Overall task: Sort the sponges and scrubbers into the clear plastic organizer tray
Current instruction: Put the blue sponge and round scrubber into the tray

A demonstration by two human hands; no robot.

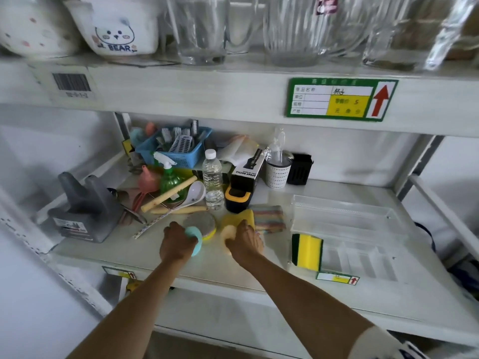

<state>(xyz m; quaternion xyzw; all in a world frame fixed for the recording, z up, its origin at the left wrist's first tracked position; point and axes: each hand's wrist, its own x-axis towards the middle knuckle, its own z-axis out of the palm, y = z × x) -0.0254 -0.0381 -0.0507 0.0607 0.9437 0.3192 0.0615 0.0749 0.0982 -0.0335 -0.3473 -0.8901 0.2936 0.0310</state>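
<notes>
A clear plastic organizer tray (363,229) lies on the right of the white shelf, with a yellow-and-green sponge (307,251) standing in its front left corner. My left hand (175,243) is closed around a round teal scrubber (195,237). Just behind that scrubber lies a round grey-topped scrubber (201,221) with a yellow edge. My right hand (243,240) grips a pale yellow sponge (228,233). A brighter yellow sponge (242,216) sits right behind that hand, beside a striped multicoloured cloth (269,218).
Behind the sponges stand a water bottle (212,181), a green spray bottle (169,178), a black-and-yellow dispenser (237,199) and a blue basket (176,149) of brushes. A grey knife block (83,211) stands at the left. The upper shelf (207,86) overhangs close above.
</notes>
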